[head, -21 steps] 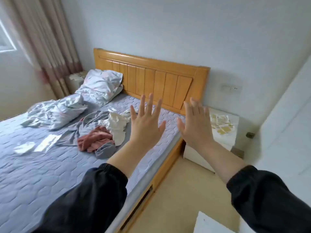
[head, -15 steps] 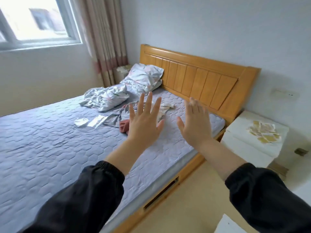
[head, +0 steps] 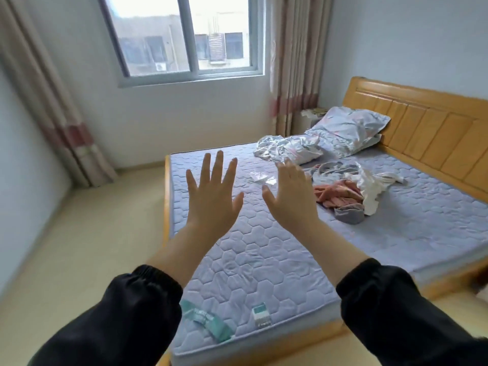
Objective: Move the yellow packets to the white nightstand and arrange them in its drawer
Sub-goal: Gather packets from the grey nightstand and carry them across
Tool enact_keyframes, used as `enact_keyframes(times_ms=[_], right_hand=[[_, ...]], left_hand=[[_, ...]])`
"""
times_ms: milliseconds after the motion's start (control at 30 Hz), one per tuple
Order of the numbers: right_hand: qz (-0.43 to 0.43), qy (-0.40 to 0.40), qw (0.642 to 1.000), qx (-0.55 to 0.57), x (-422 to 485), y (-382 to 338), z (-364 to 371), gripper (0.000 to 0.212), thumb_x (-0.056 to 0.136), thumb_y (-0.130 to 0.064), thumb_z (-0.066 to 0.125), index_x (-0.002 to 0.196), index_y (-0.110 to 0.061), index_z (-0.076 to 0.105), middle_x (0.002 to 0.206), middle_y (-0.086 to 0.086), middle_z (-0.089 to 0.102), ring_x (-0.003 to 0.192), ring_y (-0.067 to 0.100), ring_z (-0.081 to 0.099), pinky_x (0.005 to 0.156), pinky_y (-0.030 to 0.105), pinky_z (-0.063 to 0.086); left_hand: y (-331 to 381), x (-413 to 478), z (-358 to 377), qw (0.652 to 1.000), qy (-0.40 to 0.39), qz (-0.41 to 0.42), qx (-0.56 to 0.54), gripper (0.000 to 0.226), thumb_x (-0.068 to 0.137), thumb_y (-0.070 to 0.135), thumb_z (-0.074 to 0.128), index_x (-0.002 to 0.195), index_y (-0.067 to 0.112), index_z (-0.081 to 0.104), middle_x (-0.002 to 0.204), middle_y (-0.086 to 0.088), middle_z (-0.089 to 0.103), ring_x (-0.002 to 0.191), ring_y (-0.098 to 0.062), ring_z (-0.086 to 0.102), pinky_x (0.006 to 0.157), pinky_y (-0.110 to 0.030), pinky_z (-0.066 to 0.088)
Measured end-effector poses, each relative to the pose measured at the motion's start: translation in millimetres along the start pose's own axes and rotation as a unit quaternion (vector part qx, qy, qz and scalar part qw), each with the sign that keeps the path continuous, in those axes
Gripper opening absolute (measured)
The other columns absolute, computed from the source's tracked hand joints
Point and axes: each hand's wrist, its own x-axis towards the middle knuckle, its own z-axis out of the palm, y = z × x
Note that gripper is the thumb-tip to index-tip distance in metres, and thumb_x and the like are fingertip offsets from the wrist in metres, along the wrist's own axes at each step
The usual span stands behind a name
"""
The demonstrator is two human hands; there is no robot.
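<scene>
The mattress [head: 264,260] fills the view ahead of me, bare and quilted in hexagons, inside an orange wooden bed frame [head: 427,133]. Along its headboard edge lie a pillow [head: 348,130] and, touching it, a crumpled sheet [head: 287,150]. Nearer the middle sits a heap of clothes [head: 348,191], pink, grey and white. Some shiny wrappers [head: 260,178] lie on the mattress, partly hidden behind my right fingers; I cannot tell what they are. A green label [head: 206,318] and a small tag [head: 261,314] sit at the near corner. Beyond the bed are a window [head: 184,35] and a curtain [head: 295,62].

My left hand [head: 214,204] and right hand [head: 290,204] are raised side by side over the mattress, apart, backs towards me, fingers straight and spread, holding nothing. Black sleeves [head: 118,313] cover my forearms.

Since half a second ago my view has swung left. The window is now straight ahead, and the white nightstand with the yellow packets on top, then right of the headboard, is out of frame. My hands keep the same pose.
</scene>
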Motion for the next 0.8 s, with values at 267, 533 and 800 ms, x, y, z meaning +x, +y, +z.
enact_keyframes(times_ms=[267, 533, 800], right_hand=[[-0.089, -0.036, 0.995, 0.024, 38.7, -224.3, 78.2, 0.058, 0.093, -0.038, 0.047, 0.141, -0.007, 0.034, 0.149, 0.014, 0.033, 0.139, 0.029, 0.027, 0.115, 0.046, 0.020], [-0.145, -0.037, 0.987, 0.067, 87.2, -391.0, 183.9, 0.071, 0.086, -0.049, 0.027, 0.139, -0.003, 0.038, 0.146, 0.016, 0.038, 0.136, 0.032, 0.034, 0.113, 0.048, 0.026], [-0.139, -0.026, 0.983, 0.116, 204.8, -539.7, 310.0, 0.075, 0.084, -0.051, 0.021, 0.139, -0.004, 0.039, 0.146, 0.016, 0.039, 0.136, 0.033, 0.034, 0.113, 0.046, 0.025]], left_hand=[[-221.3, -56.3, -20.5, 0.996, 0.005, -0.080, 0.032, 0.068, 0.091, 0.045, 0.038, 0.151, 0.016, 0.024, 0.159, -0.013, 0.017, 0.146, -0.034, 0.012, 0.106, -0.066, 0.020], [-413.2, -67.2, -1.4, 0.990, 0.042, -0.120, 0.057, 0.064, 0.087, 0.042, 0.040, 0.143, 0.016, 0.028, 0.152, -0.016, 0.032, 0.141, -0.038, 0.029, 0.100, -0.069, 0.029], [-621.0, 8.1, 27.1, 0.988, 0.018, -0.135, 0.074, 0.068, 0.088, 0.044, 0.026, 0.151, 0.019, 0.018, 0.159, -0.012, 0.016, 0.147, -0.032, 0.009, 0.109, -0.066, 0.013]])
